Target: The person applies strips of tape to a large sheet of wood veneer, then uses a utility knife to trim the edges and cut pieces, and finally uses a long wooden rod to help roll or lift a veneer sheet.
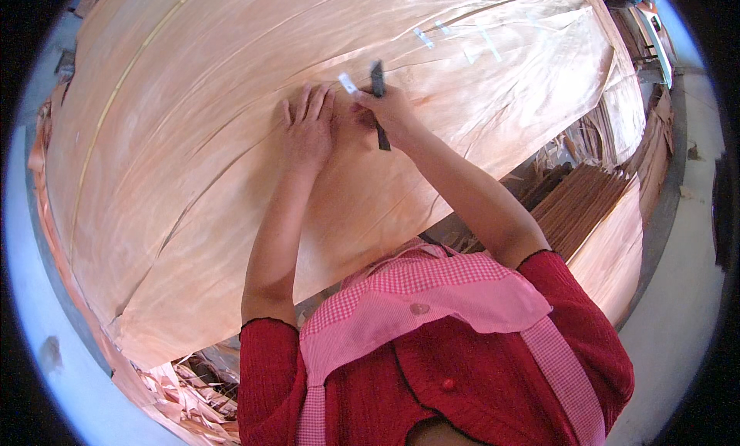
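Observation:
A large, thin sheet of pale reddish wood veneer (231,238) spreads before me, with long splits and wrinkles in it. My left hand (308,134) lies flat on the sheet, its fingers stretched out and holding nothing. Just right of it, my right hand (389,111) is closed round a dark, flat, blade-like strip (377,77) that sticks out on both sides of the fist. A short piece of whitish tape (348,83) shows at the fingertips of that hand. How the fingers pinch it is hidden. Several bits of pale tape (423,37) are stuck farther up the sheet.
Beyond the sheet's right edge stands a stack of brown veneer (582,203). Veneer scraps (189,396) lie in a heap at the lower left. A narrow yellowish strip (116,99) runs along the sheet's left part. Pale floor (686,292) shows at the right.

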A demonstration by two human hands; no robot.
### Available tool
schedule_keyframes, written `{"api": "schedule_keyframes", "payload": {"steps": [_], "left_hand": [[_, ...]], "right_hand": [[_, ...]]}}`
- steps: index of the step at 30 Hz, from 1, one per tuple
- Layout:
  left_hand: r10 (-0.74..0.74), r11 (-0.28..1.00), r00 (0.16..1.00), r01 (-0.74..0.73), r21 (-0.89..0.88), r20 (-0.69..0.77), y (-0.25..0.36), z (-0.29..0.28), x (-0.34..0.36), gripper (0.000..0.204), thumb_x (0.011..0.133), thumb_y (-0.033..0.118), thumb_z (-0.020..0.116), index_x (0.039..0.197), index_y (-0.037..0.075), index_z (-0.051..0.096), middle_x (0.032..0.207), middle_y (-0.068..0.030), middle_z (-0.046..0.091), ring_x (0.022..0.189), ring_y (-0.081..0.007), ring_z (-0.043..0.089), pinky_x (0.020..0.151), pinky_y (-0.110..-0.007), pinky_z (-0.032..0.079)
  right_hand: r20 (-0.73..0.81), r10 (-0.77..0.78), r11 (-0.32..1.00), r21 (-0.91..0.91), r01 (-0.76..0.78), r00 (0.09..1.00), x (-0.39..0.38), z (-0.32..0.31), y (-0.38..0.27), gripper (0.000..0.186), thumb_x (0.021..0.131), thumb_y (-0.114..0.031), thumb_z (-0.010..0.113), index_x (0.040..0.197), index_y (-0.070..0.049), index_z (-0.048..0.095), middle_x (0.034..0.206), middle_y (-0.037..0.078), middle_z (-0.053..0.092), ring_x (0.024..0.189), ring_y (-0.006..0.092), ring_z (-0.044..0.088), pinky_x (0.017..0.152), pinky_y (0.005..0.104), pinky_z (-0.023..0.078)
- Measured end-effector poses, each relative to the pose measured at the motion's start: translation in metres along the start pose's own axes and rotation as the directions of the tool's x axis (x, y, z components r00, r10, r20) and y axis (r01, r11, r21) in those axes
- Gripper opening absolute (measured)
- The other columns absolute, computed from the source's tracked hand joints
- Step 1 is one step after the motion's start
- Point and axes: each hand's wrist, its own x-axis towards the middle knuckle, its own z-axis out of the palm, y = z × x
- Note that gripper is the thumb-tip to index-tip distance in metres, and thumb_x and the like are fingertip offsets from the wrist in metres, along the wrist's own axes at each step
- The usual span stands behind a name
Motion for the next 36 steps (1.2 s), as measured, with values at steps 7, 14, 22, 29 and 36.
{"api": "schedule_keyframes", "payload": {"steps": [7, 14, 22, 29, 36], "left_hand": [[0.007, 0.997, 0.999, -0.01, -0.082, -0.036, -0.001, 0.0, 0.0, 0.044, 0.081, 0.028, 0.049, 0.122, 0.012, 0.046, 0.127, 0.0011, 0.04, 0.122, -0.0211, 0.033, 0.101, -0.047, 0.024], [0.014, 0.993, 0.997, -0.023, -0.114, -0.073, -0.002, 0.004, 0.004, 0.043, 0.082, 0.029, 0.051, 0.121, 0.012, 0.046, 0.126, -0.0005, 0.042, 0.12, -0.0224, 0.035, 0.099, -0.042, 0.029], [-0.012, 0.993, 0.999, 0.008, -0.12, -0.036, 0.005, -0.004, 0.009, 0.044, 0.079, 0.032, 0.054, 0.119, 0.015, 0.047, 0.126, -0.0011, 0.039, 0.117, -0.0245, 0.036, 0.093, -0.049, 0.03], [0.028, 0.998, 0.998, -0.031, -0.051, -0.053, 0.009, 0.001, 0.015, 0.041, 0.078, 0.032, 0.054, 0.116, 0.017, 0.049, 0.129, 0.0018, 0.038, 0.116, -0.0253, 0.036, 0.088, -0.053, 0.033], [0.117, 0.986, 0.988, -0.102, -0.133, 0.106, 0.004, -0.028, 0.015, 0.038, 0.08, 0.034, 0.053, 0.117, 0.031, 0.051, 0.136, -0.0068, 0.033, 0.124, -0.0322, 0.028, 0.095, -0.057, 0.025]], "right_hand": [[-0.043, 0.147, 0.96, -0.234, -0.153, 0.988, 0.028, 0.017, -0.003, 0.014, 0.08, -0.011, 0.059, 0.077, 0.003, 0.058, 0.062, 0.009, 0.059, 0.047, 0.0178, 0.058, 0.036, 0.0285, 0.042], [-0.059, 0.164, 0.976, -0.134, -0.17, 0.985, 0.035, 0.012, 0.002, 0.014, 0.08, -0.011, 0.058, 0.077, 0.003, 0.058, 0.062, 0.011, 0.059, 0.047, 0.0191, 0.058, 0.036, 0.0283, 0.043], [-0.055, 0.199, 0.971, -0.123, -0.204, 0.979, 0.023, 0.02, -0.007, 0.014, 0.079, -0.014, 0.059, 0.077, 0.0, 0.059, 0.064, 0.011, 0.06, 0.047, 0.0181, 0.059, 0.037, 0.0269, 0.044], [-0.093, 0.175, 0.964, -0.185, -0.189, 0.98, 0.023, 0.013, -0.004, 0.015, 0.078, -0.016, 0.062, 0.075, -0.001, 0.059, 0.061, 0.009, 0.059, 0.046, 0.0156, 0.056, 0.036, 0.0265, 0.041], [-0.014, 0.222, 0.974, -0.029, -0.223, 0.975, -0.027, -0.03, 0.011, 0.013, 0.078, -0.014, 0.062, 0.073, -0.003, 0.057, 0.056, 0.002, 0.052, 0.041, 0.0113, 0.046, 0.036, 0.024, 0.035]]}}
